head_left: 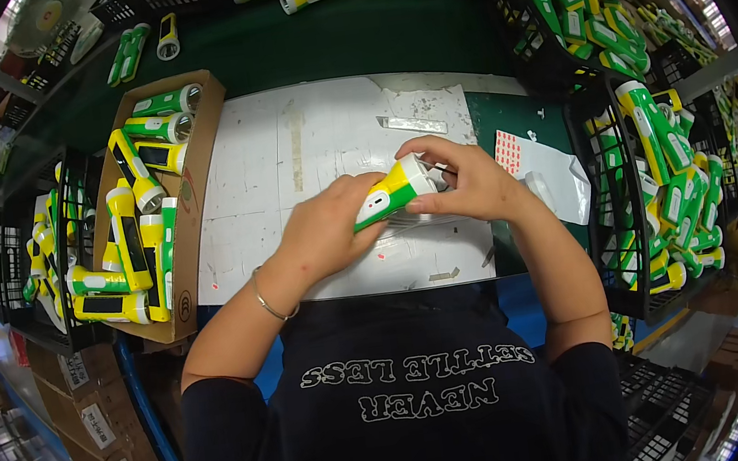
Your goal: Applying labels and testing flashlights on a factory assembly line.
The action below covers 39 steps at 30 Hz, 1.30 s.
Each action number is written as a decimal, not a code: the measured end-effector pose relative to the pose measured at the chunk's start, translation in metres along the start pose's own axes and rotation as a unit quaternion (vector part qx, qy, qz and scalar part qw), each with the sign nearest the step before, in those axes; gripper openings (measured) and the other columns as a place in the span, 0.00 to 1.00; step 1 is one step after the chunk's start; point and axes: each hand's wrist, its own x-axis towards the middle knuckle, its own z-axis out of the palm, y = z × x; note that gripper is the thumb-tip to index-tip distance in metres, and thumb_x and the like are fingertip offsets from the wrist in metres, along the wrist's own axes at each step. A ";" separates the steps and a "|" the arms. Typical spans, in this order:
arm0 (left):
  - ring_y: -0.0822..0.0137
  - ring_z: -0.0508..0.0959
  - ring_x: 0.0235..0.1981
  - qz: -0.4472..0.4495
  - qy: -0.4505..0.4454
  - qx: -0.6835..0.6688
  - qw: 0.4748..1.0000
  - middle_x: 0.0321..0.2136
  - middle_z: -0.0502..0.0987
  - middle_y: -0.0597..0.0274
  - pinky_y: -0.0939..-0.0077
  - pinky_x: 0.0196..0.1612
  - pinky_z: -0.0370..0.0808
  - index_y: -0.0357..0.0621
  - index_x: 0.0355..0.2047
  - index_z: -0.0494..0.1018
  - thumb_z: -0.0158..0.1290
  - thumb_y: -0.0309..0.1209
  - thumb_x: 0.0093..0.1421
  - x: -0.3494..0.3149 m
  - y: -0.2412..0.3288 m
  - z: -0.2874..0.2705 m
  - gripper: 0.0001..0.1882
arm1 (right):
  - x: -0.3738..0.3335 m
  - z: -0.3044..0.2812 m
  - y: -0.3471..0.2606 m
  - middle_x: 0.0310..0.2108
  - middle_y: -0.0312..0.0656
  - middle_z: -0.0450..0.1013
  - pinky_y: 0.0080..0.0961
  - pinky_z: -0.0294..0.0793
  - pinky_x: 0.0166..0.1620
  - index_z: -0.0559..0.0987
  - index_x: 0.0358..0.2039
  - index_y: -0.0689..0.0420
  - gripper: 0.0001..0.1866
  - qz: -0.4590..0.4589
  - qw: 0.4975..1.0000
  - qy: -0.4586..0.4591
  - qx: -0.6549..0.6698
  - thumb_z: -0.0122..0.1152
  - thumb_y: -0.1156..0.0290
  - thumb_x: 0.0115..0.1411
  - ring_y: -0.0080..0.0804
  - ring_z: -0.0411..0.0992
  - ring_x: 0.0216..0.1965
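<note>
A yellow, green and white flashlight (392, 193) lies slanted between both hands over the white work mat (286, 158). My left hand (327, 229) wraps around its green and yellow body. My right hand (464, 180) is closed around its white head end, fingers curled over the top. A thin bracelet (269, 305) circles my left wrist.
A cardboard box (190, 197) at the left holds several finished flashlights. Black wire baskets (610, 201) at the right and far right are full of green and yellow flashlights. A sheet of small red stickers (509, 152) and a white bag (561, 177) lie right of my hands.
</note>
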 end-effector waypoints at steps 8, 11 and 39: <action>0.56 0.75 0.34 -0.052 -0.051 0.092 0.993 0.33 0.74 0.58 0.67 0.35 0.73 0.47 0.39 0.69 0.58 0.32 0.45 -0.024 -0.030 -0.035 0.19 | -0.010 -0.002 0.005 0.41 0.32 0.69 0.16 0.64 0.30 0.71 0.48 0.51 0.32 0.023 0.997 0.012 0.079 0.73 0.63 0.40 0.20 0.64 0.37; 0.55 0.76 0.34 -0.059 -0.063 0.079 0.993 0.33 0.74 0.57 0.66 0.36 0.73 0.45 0.40 0.69 0.57 0.32 0.45 -0.023 -0.027 -0.034 0.19 | -0.009 -0.002 0.007 0.41 0.31 0.68 0.13 0.62 0.29 0.71 0.48 0.51 0.32 0.041 0.993 0.004 0.110 0.73 0.63 0.41 0.17 0.61 0.31; 0.52 0.70 0.48 -0.137 0.032 -0.215 0.966 0.46 0.66 0.45 0.68 0.50 0.68 0.38 0.55 0.56 0.61 0.33 0.47 0.004 -0.033 0.035 0.37 | 0.010 0.041 0.028 0.27 0.38 0.75 0.14 0.70 0.36 0.76 0.34 0.66 0.09 0.070 0.962 0.056 0.260 0.59 0.73 0.56 0.19 0.72 0.30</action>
